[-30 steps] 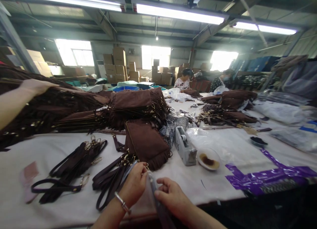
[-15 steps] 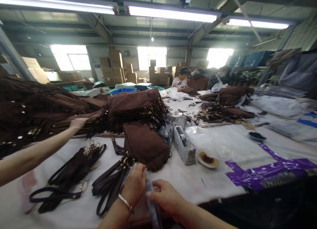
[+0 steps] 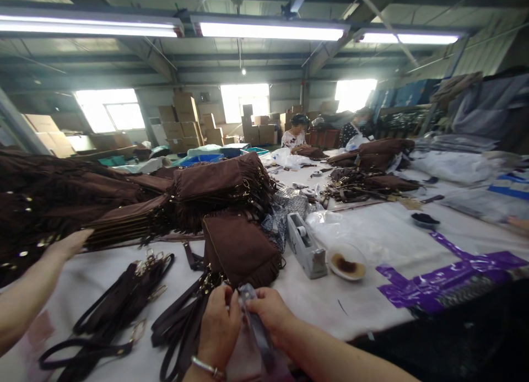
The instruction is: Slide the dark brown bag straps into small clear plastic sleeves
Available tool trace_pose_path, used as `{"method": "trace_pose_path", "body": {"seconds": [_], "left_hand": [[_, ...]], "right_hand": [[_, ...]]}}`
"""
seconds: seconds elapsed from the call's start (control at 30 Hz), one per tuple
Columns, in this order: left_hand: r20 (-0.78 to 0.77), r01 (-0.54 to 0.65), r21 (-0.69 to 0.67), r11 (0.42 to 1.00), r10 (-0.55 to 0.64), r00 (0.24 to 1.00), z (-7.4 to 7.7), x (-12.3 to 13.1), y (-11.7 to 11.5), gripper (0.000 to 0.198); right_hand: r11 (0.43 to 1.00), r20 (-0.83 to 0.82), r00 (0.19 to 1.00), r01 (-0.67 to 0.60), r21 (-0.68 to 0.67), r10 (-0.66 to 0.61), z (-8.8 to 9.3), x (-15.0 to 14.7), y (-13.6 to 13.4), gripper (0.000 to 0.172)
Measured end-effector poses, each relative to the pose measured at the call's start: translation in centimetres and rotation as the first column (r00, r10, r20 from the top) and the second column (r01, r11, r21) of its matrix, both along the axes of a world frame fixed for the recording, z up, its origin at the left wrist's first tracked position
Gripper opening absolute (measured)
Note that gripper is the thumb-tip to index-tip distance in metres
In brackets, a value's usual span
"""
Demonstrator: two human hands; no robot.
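My left hand, with a silver bangle at the wrist, is closed in a pinch; what its fingertips hold is hidden. Close beside it, my right hand grips a shiny grey plastic strip that hangs down toward the table edge. Just beyond my fingers lies a brown fringed bag with a zip along its side. Dark brown straps with gold clasps lie left of my left hand. Farther left is a second bunch of straps with metal hooks.
A co-worker's hand reaches in at left beside stacked brown bags. Right of the fringed bag stand a grey tape dispenser and a dish with brown residue. Purple tape lies near the right edge. Two people sit at the far side.
My hands have moved slightly down, and the strip's top now shows between them. The co-worker's hand has drawn back left from the bag stack. A hand appears at the right edge.
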State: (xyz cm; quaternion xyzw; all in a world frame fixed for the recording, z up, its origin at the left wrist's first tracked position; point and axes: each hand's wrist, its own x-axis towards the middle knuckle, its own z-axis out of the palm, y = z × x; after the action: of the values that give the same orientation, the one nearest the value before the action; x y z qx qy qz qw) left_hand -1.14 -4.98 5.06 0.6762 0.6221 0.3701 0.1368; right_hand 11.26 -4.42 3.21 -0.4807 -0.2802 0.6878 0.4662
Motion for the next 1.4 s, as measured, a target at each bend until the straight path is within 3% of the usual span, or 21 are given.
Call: {"method": "trace_pose_path", "body": {"seconds": [0.13,0.2,0.27,0.37,0.5,0.6,0.7,0.77,0.83,0.97,1.07,1.13,1.23,1.4], "left_hand": [[0.359,0.077,-0.397,0.915,0.078,0.93,-0.1,0.3,-1.9,0.029],[0.535,0.162,-0.478,0.863,0.139,0.833,0.1,0.5,-2.9,0.033],[0.703,0.305,-0.514,0.802,0.19,0.685,0.7,0.8,-3.9,0.035],[0.843,0.47,-0.508,0.722,0.303,0.445,1.7,0.9,-4.8,0.035],[0.868,0.544,-0.493,0.679,0.428,0.252,1.8,0.0,-4.9,0.031],[0.865,0.707,-0.358,0.61,0.502,0.005,1.0,-1.2,-4.4,0.028],[0.823,0.821,-0.229,0.523,0.554,-0.123,0.1,-2.2,-4.1,0.028],[0.83,0.846,-0.195,0.496,0.543,-0.127,-0.3,-2.5,-4.0,0.026],[0.851,0.845,-0.219,0.488,0.519,-0.079,-0.5,-2.7,-4.0,0.028],[0.865,0.764,-0.417,0.492,0.473,0.168,-0.5,-2.4,-3.9,0.039],[0.841,0.662,-0.535,0.525,0.401,0.362,-0.1,-2.1,-3.9,0.045],[0.829,0.639,-0.559,0.529,0.356,0.43,0.3,-2.1,-3.9,0.047],[0.818,0.629,-0.575,0.524,0.374,0.436,0.7,-2.3,-3.8,0.049],[0.824,0.667,-0.551,0.502,0.453,0.34,0.9,-3.1,-3.5,0.046]], "right_hand": [[0.992,0.127,0.991,-0.051,0.119,0.036,0.5,-0.1,-0.4,0.023],[0.967,0.261,0.964,-0.112,0.228,0.05,0.8,0.1,-1.5,0.019],[0.921,0.402,0.914,-0.193,0.339,0.043,0.9,0.6,-2.6,0.015],[0.874,0.429,0.898,-0.28,0.396,0.093,0.9,1.6,-3.3,0.014],[0.964,0.156,0.977,-0.176,0.198,0.146,1.0,2.4,-2.0,0.029],[0.979,0.06,0.986,-0.16,0.128,0.153,1.0,2.0,-0.7,0.035],[0.983,0.011,0.989,-0.15,0.108,0.149,0.7,1.2,-0.1,0.032],[0.991,-0.007,0.994,-0.11,0.072,0.111,0.4,0.7,-0.1,0.029],[0.995,-0.004,0.997,-0.081,0.053,0.081,0.1,0.5,-0.1,0.026],[0.982,0.15,0.985,-0.111,0.155,0.088,0.2,0.7,0.3,0.024],[0.954,0.232,0.951,-0.247,0.168,0.205,0.9,1.0,0.7,0.024],[0.935,0.246,0.929,-0.32,0.156,0.277,1.4,1.3,0.9,0.025],[0.926,0.25,0.928,-0.326,0.19,0.275,2.1,1.7,0.8,0.021],[0.931,0.313,0.932,-0.268,0.249,0.184,2.2,1.9,1.0,0.013]]}}
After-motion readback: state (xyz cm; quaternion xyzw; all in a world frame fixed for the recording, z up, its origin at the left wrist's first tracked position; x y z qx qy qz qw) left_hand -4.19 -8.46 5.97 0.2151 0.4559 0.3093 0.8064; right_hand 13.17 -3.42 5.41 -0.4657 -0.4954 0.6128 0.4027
